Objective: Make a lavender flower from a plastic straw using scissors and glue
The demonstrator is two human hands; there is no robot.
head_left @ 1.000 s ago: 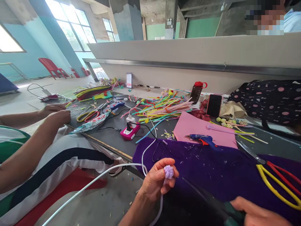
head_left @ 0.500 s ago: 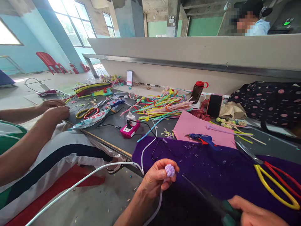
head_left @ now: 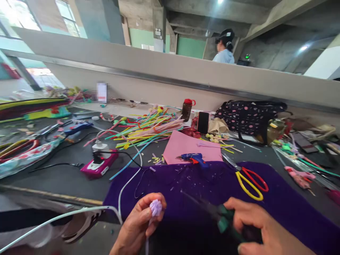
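Pinching left grip (head_left: 138, 220): closed on formed lilac blossom (head_left: 156, 208), bench's (head_left: 53, 180) near edge.
Right grip (head_left: 256, 224): curled around green-handled tool (head_left: 222, 224); remainder unclear.

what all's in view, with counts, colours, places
table: 1, grey, centre
person: 1, blue top, far back
shoe: 1, pale, lower left
bottle: 1, brown, table's back
phones: 2+, dark and white, back
bag: 1, black, back right
stems: uncounted, mixed colours, middle
cloth: 1, purple, front
power strip: 1, magenta, left
sheet: 1, pink, behind cloth
glue guns: apparently 2, blue, sheet and left
scissors: 2+, red-yellow, cloth and left
cables: several, white and black, left
ball: 1, lilac, lower centre
tool: 1, green-handled, lower right
left hand: 1, bare, holding ball
right hand: 1, bare, holding tool
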